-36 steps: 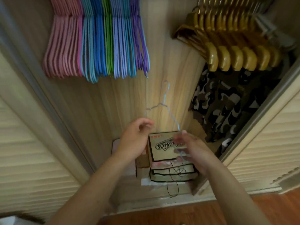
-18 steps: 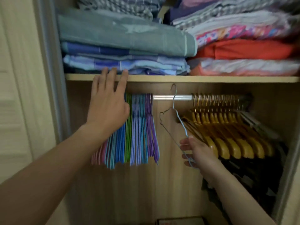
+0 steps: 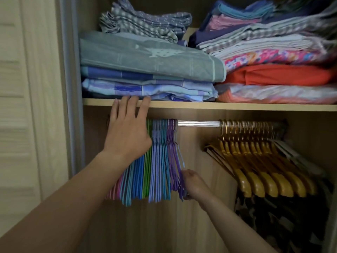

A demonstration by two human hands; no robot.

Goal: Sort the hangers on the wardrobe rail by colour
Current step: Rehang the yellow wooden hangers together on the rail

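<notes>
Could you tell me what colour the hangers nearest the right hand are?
Purple hangers, clearest in the head view.

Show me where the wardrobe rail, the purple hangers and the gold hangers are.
wardrobe rail [image 3: 198,123]: head view, on the bare silver stretch between the two hanger groups.
purple hangers [image 3: 172,152]: head view, on their sloping arms below the hooks.
gold hangers [image 3: 259,183]: head view, on a rounded shoulder end.
</notes>
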